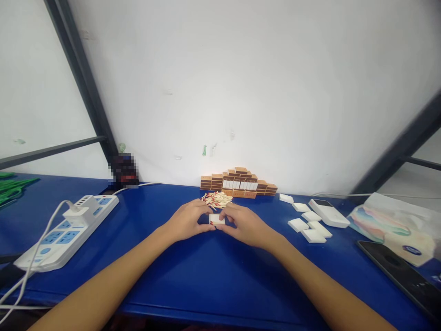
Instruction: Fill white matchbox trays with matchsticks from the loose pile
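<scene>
Between my hands is a small white matchbox tray [215, 218] with a few red-tipped matches inside its near left part. My left hand [189, 219] is closed on the tray's left end, thumb at the near side and fingers behind. On the right end, my right hand [243, 222] grips the tray, with a fingertip over its opening. Just beyond my hands lies a loose pile of red-headed matches [217, 199]. Behind the pile, brown matchboxes [240, 171] are stacked in steps against the wall, with a row of white pieces [240, 185] standing among them.
Several white trays [313, 236] lie to the right, beside a white device [329, 213], a tissue pack [396, 230] and a black phone [396, 271]. A power strip [69, 234] with white cables is on the left of the blue table [206, 280]. Dark metal posts flank the wall.
</scene>
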`<state>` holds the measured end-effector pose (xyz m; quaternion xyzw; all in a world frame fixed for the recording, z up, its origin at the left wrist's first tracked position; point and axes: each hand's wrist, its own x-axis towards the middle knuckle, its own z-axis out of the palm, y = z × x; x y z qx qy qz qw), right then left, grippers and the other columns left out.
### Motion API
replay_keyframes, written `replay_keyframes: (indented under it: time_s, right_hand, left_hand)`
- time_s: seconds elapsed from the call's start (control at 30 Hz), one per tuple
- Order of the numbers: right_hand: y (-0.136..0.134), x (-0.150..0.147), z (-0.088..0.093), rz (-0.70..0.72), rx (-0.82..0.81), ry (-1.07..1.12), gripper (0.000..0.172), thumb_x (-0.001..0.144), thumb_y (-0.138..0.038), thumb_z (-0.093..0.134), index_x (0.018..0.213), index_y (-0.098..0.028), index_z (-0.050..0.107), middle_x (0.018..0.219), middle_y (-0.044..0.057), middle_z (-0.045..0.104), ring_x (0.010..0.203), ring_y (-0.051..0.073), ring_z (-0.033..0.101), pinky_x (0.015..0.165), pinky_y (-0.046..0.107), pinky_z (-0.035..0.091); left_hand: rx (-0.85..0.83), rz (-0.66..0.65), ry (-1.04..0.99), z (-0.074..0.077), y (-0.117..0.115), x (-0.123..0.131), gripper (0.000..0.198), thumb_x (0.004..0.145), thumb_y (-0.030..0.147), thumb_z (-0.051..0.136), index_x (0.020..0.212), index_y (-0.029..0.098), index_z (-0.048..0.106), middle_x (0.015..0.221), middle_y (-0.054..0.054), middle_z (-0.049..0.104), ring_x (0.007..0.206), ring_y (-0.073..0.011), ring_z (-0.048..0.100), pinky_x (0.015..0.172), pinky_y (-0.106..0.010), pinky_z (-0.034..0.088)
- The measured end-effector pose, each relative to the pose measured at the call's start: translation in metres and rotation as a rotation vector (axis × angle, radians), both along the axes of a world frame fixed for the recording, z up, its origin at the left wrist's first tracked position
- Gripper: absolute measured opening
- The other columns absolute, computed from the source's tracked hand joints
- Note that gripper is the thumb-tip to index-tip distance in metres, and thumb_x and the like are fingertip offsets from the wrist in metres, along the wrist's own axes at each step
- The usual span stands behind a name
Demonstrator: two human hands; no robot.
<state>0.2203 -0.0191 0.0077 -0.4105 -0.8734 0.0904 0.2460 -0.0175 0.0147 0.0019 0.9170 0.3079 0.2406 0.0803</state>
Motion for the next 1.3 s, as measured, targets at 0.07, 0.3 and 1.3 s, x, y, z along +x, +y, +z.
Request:
replay_keyframes:
  time_s: [0.07, 0.3, 1.3]
  right_hand:
    - [0.004, 0.005, 0.003, -0.018, 0.005, 0.044, 0.015, 0.096, -0.035, 0.066, 0.089, -0.021, 0.066, 0.08, 0.001, 0.06, 0.071, 0.015, 0.054, 0.063, 0.027, 0.036]
    - [0.037, 0.035, -0.013, -0.118, 0.031, 0.01, 0.013, 0.098, -0.014, 0.052, 0.098, -0.019, 0.065, 0.095, 0.005, 0.061, 0.078, 0.016, 0.057, 0.072, 0.028, 0.041]
    - [0.032, 0.02, -0.014, -0.192, 0.049, 0.124, 0.021, 0.101, -0.031, 0.056, 0.086, -0.019, 0.064, 0.082, 0.002, 0.06, 0.073, 0.016, 0.054, 0.067, 0.028, 0.037]
  left_hand:
    - [-0.063, -0.027, 0.033, 0.0, 0.001, -0.001, 0.032, 0.084, 0.05, 0.078, 0.101, 0.023, 0.073, 0.097, -0.006, 0.072, 0.094, -0.0236, 0.064, 0.079, -0.033, 0.047]
    - [-0.124, -0.004, 0.034, 0.0, 0.001, 0.0, 0.033, 0.083, 0.051, 0.078, 0.1, 0.023, 0.074, 0.097, -0.004, 0.073, 0.091, -0.0225, 0.064, 0.077, -0.031, 0.046]
    - [-0.012, 0.063, 0.145, -0.001, -0.003, 0.002, 0.027, 0.089, 0.042, 0.073, 0.105, 0.021, 0.07, 0.103, -0.006, 0.069, 0.101, -0.0244, 0.062, 0.083, -0.033, 0.047]
